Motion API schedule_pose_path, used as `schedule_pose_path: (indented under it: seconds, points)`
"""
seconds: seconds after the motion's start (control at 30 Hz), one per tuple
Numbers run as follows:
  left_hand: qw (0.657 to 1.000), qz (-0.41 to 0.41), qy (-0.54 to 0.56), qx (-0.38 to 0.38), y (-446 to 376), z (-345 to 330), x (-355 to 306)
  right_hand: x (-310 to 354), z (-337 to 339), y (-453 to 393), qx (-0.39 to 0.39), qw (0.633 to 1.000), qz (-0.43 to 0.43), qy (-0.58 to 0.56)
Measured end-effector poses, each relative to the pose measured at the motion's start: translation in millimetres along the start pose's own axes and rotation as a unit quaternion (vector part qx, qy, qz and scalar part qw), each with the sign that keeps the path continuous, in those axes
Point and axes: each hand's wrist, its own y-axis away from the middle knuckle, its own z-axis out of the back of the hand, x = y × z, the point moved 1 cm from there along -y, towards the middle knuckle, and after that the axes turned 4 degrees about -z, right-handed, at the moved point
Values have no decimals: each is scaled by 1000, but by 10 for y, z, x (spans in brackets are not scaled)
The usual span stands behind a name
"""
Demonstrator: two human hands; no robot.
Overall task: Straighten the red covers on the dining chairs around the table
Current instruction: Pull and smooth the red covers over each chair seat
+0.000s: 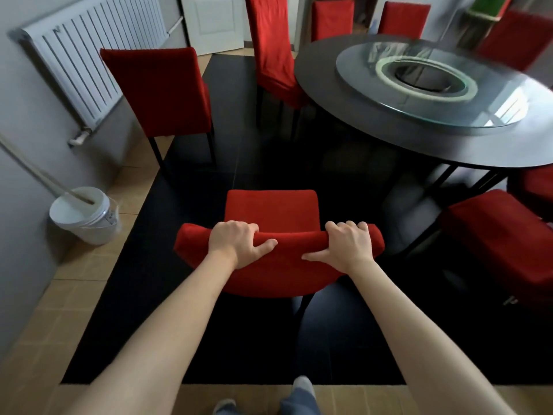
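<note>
A round dark surface (374, 127) with a glass turntable (493, 115) fills the far right, ringed by red-covered chairs (161, 91). A white radiator (80, 55) lines the far left wall, a white bucket (86, 217) below it. In the near centre stands one chair, its red cover (278, 262) over the backrest top. The left hand (239, 244) and right hand (347, 247) both close their grip on that cover, fingers curled over the top edge, thumbs on the near face.

Plain red chair covers (278, 266) ring a dark, seemingly black table (344, 115); white ribbed radiator (86, 58), white bucket (86, 218), black rug (209, 324).
</note>
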Motion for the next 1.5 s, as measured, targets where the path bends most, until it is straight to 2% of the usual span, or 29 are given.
schedule_pose_path:
  seconds: [0.4,0.63,0.97,1.5]
  points:
    - [996,-82,-19,13,-290,-78,127,90,-22,309,-7,997,-82,-4]
    - [995,-86,-34,30,-795,-53,221,140,-28,68,-17,992,-127,-4]
    - [994,-109,-4,16,-1225,-76,49,-217,-103,-260,-32,991,-121,46]
    - [992,-122,2,10,-1874,-108,-314,-801,-163,-672,-45,990,-133,21]
